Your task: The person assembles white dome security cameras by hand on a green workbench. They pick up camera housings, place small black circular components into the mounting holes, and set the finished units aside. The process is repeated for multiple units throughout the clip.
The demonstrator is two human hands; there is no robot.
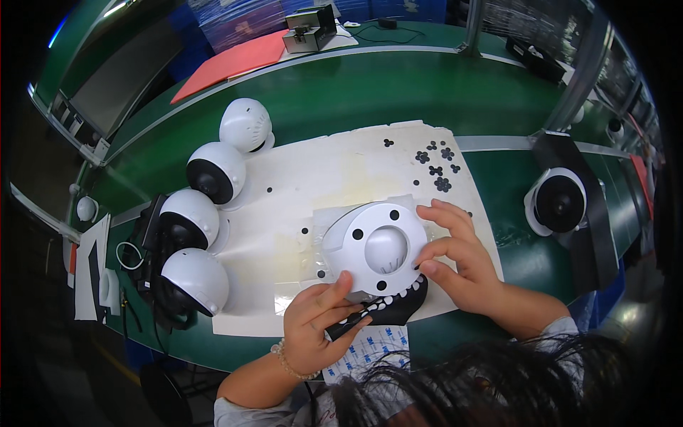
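A white dome camera lies on clear plastic with its flat ring-shaped base facing up. Several round black pads sit on the ring around its central hole. My left hand is closed on a black pad sheet dotted with white spots, its fingers by the ring's lower left edge. At the ring's right edge, the thumb and forefinger of my right hand close on a small black pad, while its other fingers stretch out above. The dome's underside is hidden.
Several white-and-black dome cameras line the left side, beside black cables. Another camera stands at the right on a black strip. Black pad scraps lie on the beige sheet over the green table. Printed backing paper is near me.
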